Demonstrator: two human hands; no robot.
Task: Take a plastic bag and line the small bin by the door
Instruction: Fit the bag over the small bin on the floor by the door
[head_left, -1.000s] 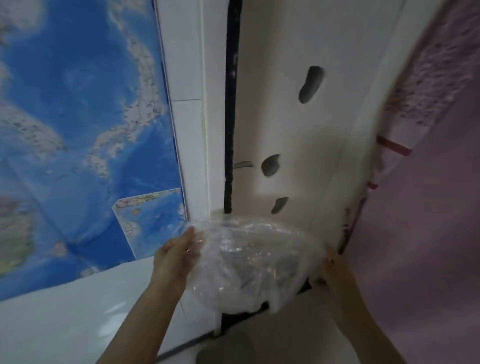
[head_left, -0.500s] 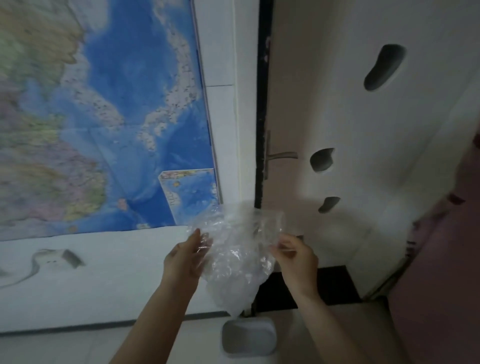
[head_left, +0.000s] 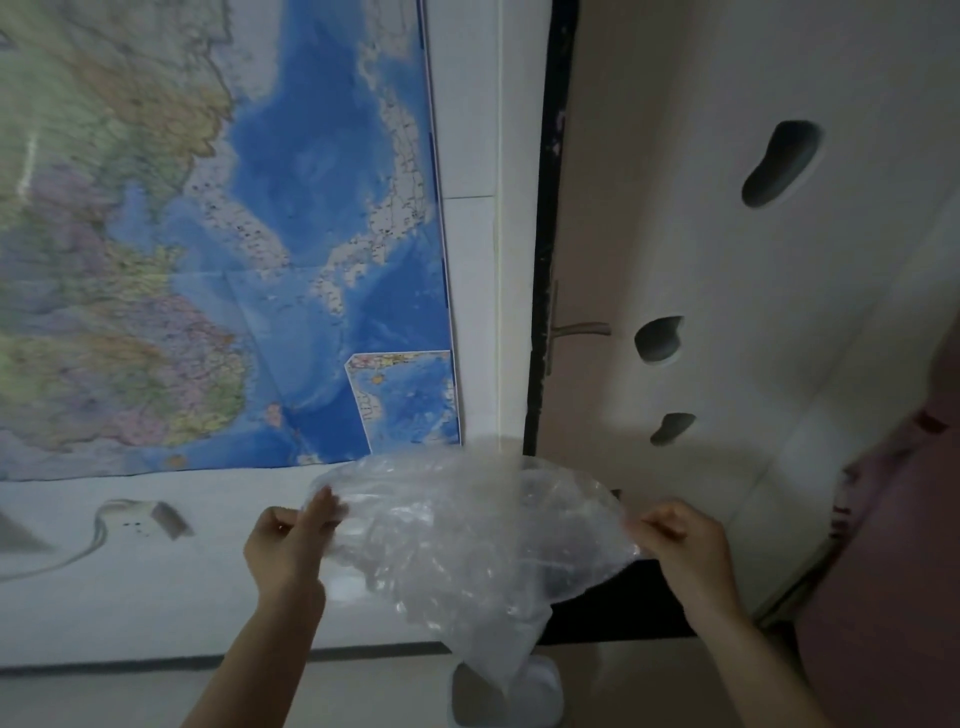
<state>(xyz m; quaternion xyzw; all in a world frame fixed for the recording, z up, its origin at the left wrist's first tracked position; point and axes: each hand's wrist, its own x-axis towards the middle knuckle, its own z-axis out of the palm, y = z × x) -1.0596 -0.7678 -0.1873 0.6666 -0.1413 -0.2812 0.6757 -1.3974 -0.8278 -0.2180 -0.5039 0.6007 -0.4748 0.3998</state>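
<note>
A clear, crinkled plastic bag (head_left: 467, 540) is stretched wide in the air between my hands. My left hand (head_left: 288, 545) pinches its left edge and my right hand (head_left: 680, 540) pinches its right edge. The bag's lower tip hangs down over a small white bin (head_left: 545, 699) standing on the floor at the bottom of the view. The bag covers part of the bin's rim, and the frame edge cuts off its base.
A pale door (head_left: 727, 260) with a metal handle (head_left: 576, 330) and dark cut-outs stands behind the bag. A large map (head_left: 208, 234) hangs on the white wall to the left, above a wall socket (head_left: 150, 519) with a cable. Pink fabric (head_left: 893, 571) fills the right edge.
My hands have pulled apart and spread the bag wide; half a second ago it was bunched narrow. The view has shifted slightly, and the bin sits a little further right.
</note>
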